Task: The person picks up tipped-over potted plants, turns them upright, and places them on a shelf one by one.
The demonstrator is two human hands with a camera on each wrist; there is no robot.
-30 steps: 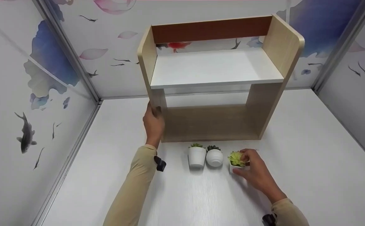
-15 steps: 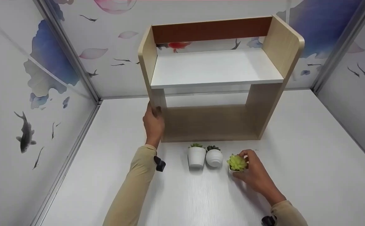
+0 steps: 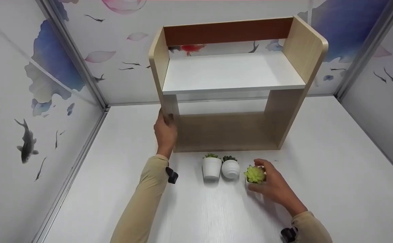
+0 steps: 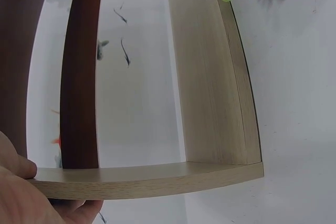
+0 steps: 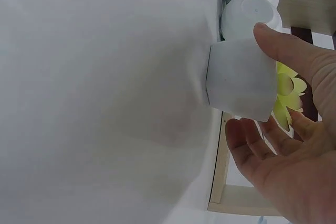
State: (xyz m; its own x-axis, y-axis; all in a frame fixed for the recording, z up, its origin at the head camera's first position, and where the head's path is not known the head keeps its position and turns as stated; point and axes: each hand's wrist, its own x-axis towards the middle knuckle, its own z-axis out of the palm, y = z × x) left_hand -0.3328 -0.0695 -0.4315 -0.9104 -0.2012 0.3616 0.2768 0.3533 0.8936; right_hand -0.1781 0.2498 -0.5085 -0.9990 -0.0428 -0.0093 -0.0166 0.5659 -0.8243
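Observation:
A small desktop bookshelf (image 3: 230, 72) with pale wood sides and a white middle board stands on the table. My left hand (image 3: 166, 136) grips its left side panel (image 4: 152, 188), thumb on one face and fingers on the other. In front stands a light-green succulent (image 3: 254, 174) in a white angular pot (image 5: 241, 80), upright on the table. Around it my right hand (image 3: 279, 187) is spread, thumb near one side and fingertips just off the opposite side. Beside it, to the left, are a rounded white pot (image 3: 230, 169) and a taller tapered one (image 3: 212, 168), each with a succulent.
The three pots line up just before the shelf's lower board (image 3: 228, 133). Behind the white table (image 3: 338, 189) rises a wall panel painted with petals and fish; further panels (image 3: 3, 101) flank it in metal frames.
The light-green succulent has turned from tilted back to upright, its top now facing up. My right fingers have then widened away from its pot. The left hand and bookshelf stay put.

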